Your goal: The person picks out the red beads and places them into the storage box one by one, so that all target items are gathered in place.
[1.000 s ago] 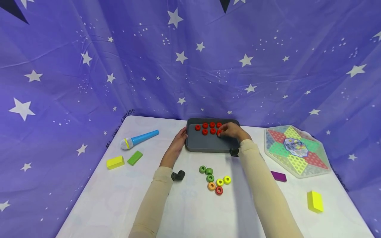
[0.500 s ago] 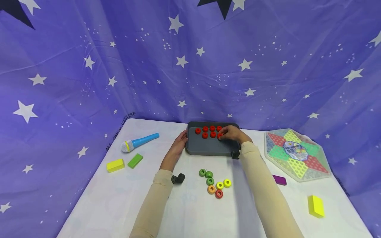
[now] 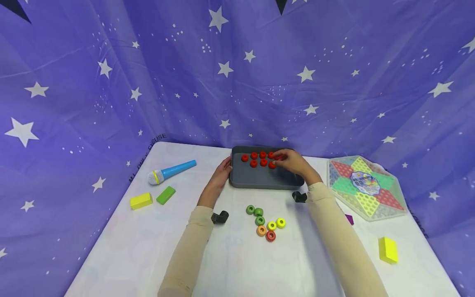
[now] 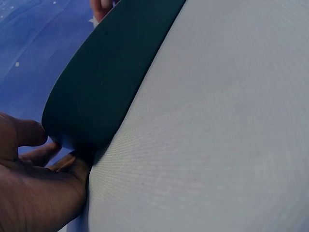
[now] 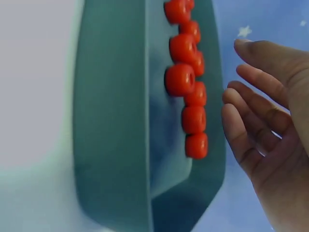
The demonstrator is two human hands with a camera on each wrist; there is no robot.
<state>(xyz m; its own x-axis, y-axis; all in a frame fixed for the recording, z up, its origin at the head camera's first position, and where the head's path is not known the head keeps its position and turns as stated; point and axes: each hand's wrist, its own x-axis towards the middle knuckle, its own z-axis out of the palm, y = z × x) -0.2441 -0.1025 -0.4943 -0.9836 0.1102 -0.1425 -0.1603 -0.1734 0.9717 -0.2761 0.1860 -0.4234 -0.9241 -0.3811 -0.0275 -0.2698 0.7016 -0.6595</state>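
A dark grey tray (image 3: 259,179) lies at the back of the white table. Several red beads (image 3: 263,162) stand inside it in two rows. My left hand (image 3: 219,175) holds the tray's left end; in the left wrist view its thumb and fingers are at the tray's corner. Over the tray's right part is my right hand (image 3: 295,162), near the end of the bead rows. The right wrist view shows that hand (image 5: 270,106) with loosely bent fingers and nothing between them, apart from the beads (image 5: 194,119).
In front of the tray lie green beads (image 3: 258,212), yellow beads (image 3: 281,223), an orange bead (image 3: 261,230) and a red bead (image 3: 271,236). A toy microphone (image 3: 172,171) and blocks (image 3: 141,201) are at left. A Chinese checkers board (image 3: 365,185) and a yellow block (image 3: 388,250) are at right.
My right hand has let go of the red bead at the right of the front row and moved slightly right. My left hand stays at the tray's end.
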